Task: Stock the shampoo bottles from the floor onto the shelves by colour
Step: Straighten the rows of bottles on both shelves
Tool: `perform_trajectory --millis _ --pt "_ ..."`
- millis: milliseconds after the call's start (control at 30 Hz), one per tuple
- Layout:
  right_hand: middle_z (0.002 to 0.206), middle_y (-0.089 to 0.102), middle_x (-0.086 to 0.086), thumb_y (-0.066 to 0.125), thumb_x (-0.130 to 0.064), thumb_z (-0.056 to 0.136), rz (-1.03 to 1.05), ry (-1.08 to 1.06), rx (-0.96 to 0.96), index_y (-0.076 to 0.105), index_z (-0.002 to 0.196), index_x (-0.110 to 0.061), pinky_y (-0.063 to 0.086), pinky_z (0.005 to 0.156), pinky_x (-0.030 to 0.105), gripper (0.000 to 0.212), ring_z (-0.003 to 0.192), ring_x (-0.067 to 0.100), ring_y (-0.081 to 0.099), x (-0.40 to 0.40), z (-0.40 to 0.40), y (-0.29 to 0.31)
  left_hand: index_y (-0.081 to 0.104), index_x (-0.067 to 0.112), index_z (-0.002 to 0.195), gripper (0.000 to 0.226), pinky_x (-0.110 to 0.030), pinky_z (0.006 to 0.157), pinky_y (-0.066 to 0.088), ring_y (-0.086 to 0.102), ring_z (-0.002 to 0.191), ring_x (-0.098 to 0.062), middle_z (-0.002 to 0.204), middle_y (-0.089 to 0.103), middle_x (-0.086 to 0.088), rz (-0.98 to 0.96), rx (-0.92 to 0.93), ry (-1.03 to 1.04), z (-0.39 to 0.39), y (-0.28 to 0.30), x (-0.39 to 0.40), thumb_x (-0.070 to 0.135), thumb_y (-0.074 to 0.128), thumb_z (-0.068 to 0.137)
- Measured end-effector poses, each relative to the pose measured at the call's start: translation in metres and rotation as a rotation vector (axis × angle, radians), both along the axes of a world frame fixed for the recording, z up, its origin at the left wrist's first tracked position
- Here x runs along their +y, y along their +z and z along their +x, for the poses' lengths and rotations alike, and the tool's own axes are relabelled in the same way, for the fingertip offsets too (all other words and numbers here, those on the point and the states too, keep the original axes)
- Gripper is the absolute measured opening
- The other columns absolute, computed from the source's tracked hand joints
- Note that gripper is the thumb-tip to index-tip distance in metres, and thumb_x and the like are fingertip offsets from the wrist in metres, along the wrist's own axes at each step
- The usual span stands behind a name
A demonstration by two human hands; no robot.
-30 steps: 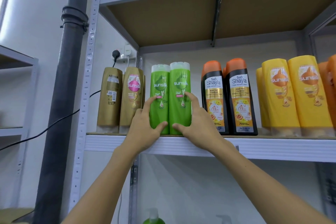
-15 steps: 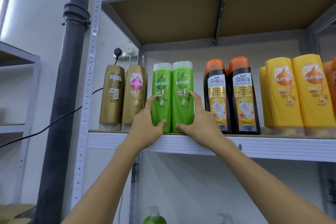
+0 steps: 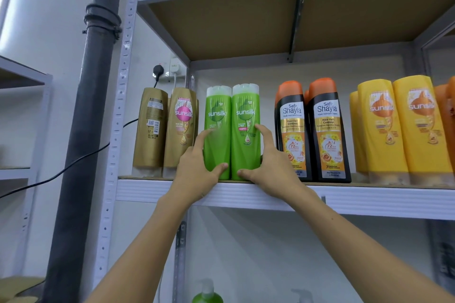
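Up at a grey metal shelf (image 3: 246, 194), two bare forearms reach in from the lower edge and meet around a pair of green Sunsilk shampoo bottles. Nearest the camera, a green pump bottle (image 3: 207, 295) pokes up from the bottom of the frame on the level below. The left hand (image 3: 197, 167) grips the left green bottle (image 3: 216, 130), thumb across its lower front and forefinger up its left side; the right hand (image 3: 270, 167) grips the right green bottle (image 3: 246, 130) in mirror fashion, thumb at the base and forefinger raised along the right edge. Both bottles stand upright and touching at the front lip of the shelf, white caps up. Just left of them stand two gold Sunsilk bottles (image 3: 167, 128), one turned back-label out; to the right, apart from the green pair, stand black Safi Shayla bottles (image 3: 312, 130) with orange caps, then yellow Sunsilk bottles (image 3: 398, 128), with orange bottles (image 3: 449, 110) cut off at the frame edge. Behind the shelving, a black plug (image 3: 158, 71) sits in a wall socket, and a dark drainpipe (image 3: 91, 118) runs up the white wall
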State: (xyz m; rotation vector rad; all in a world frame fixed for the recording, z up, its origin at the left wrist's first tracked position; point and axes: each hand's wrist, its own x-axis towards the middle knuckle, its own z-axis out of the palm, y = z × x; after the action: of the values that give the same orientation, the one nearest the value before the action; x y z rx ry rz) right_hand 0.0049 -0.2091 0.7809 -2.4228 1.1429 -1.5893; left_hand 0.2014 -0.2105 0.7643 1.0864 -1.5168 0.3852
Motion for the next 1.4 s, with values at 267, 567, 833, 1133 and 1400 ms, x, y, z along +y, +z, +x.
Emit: perform_trajectory --millis 267,567,833,1133,1400 --pt "0.077 0.058 -0.007 0.087 -0.022 0.076 0.023 0.039 -0.011 0.010 0.154 -0.041 0.042 0.055 0.018 0.111 0.065 0.008 0.057 -0.0036 -0.0016 0.0005 0.027 0.043 0.148 0.084 -0.033 0.093 0.044 0.057 0.116 -0.028 0.122 0.063 -0.010 0.007 -0.018 0.031 0.0015 0.0004 -0.0013 0.035 0.080 0.082" --pt "0.095 0.067 0.001 0.089 -0.024 0.075 0.033 0.025 -0.005 0.009 0.153 -0.042 0.053 0.075 0.031 0.113 0.077 0.017 0.064 -0.0066 0.0001 0.0009 0.026 0.040 0.148 0.085 -0.037 0.099 0.046 0.057 0.117 -0.026 0.124 0.063 -0.007 0.026 -0.003 0.034 0.0023 0.0006 -0.0049 0.036 0.080 0.081" --pt "0.089 0.067 0.001 0.088 -0.025 0.075 0.026 0.012 -0.005 0.008 0.152 -0.042 0.055 0.066 0.030 0.112 0.072 0.016 0.065 -0.0059 0.0000 -0.0015 0.024 0.038 0.150 0.089 -0.035 0.098 0.046 0.057 0.119 -0.025 0.124 0.064 -0.007 0.050 -0.005 0.024 0.0035 0.0001 -0.0047 0.035 0.080 0.082" --pt "0.101 0.069 0.007 0.089 -0.026 0.074 0.028 -0.019 -0.005 0.006 0.151 -0.043 0.058 0.083 0.041 0.115 0.083 0.026 0.068 -0.0072 0.0055 -0.0011 0.022 0.042 0.147 0.092 -0.043 0.102 0.050 0.059 0.118 -0.025 0.125 0.064 -0.005 0.066 0.000 0.027 0.0062 0.0024 -0.0042 0.037 0.082 0.078" --pt "0.104 0.069 0.007 0.088 -0.026 0.075 0.033 -0.026 0.009 0.006 0.152 -0.041 0.057 0.082 0.039 0.114 0.083 0.025 0.067 -0.0050 0.0054 -0.0006 0.023 0.035 0.149 0.092 -0.039 0.099 0.048 0.058 0.117 -0.028 0.125 0.064 -0.009 0.064 -0.016 0.049 0.0050 0.0031 -0.0055 0.036 0.082 0.079"
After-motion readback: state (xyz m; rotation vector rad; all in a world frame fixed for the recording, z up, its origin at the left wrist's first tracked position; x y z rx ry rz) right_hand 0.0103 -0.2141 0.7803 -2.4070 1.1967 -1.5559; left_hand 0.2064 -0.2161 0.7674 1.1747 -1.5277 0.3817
